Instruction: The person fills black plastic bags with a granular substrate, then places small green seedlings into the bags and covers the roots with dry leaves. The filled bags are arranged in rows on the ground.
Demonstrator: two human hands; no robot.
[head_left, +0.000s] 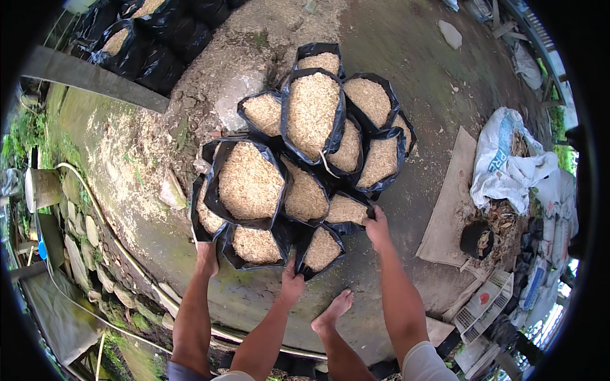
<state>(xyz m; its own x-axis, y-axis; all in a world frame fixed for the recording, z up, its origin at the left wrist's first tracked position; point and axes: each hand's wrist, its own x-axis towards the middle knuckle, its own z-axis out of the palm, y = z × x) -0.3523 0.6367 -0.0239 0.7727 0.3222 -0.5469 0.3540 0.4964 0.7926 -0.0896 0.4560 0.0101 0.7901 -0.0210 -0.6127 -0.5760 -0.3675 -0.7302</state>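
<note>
Several black plastic bags stand upright in a tight cluster on the ground in front of me. They are open at the top and filled with pale, husk-like flakes. My left hand (292, 282) is closed on the left edge of the nearest bag (322, 250), its thumb pointing up along the plastic. At the cluster's near right side, my right hand (376, 227) grips the rim of another bag (347, 210). A larger bag (251, 181) stands left of these two, and a tall one (313, 113) rises above the others at the back.
My bare feet flank the near side, one beside the leftmost bag. Loose flakes (136, 149) cover the ground at left, near a hose (108, 222). More black bags (168, 47) stand far left behind a plank (95, 79). At right are a flat board (445, 203), white sack (508, 159) and crate (486, 305).
</note>
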